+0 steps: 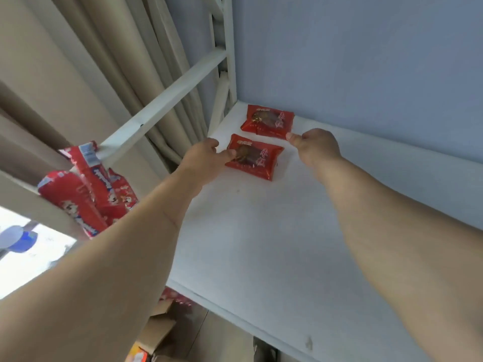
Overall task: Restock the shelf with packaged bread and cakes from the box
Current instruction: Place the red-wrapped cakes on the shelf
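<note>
Presently, two red cake packets lay flat at the back left corner of the white shelf (261, 244), the near packet (254, 156) just in front of the far packet (268, 121) and close to it. The left hand (206, 158) pinched the near packet's left edge with thumb and curled fingers; the right hand (313, 145), fingers curled, pinched the far packet's near right corner. Beyond the white shelf frame (162, 105), left, lay red snack bags (86, 189) before beige curtains (78, 61).
</note>
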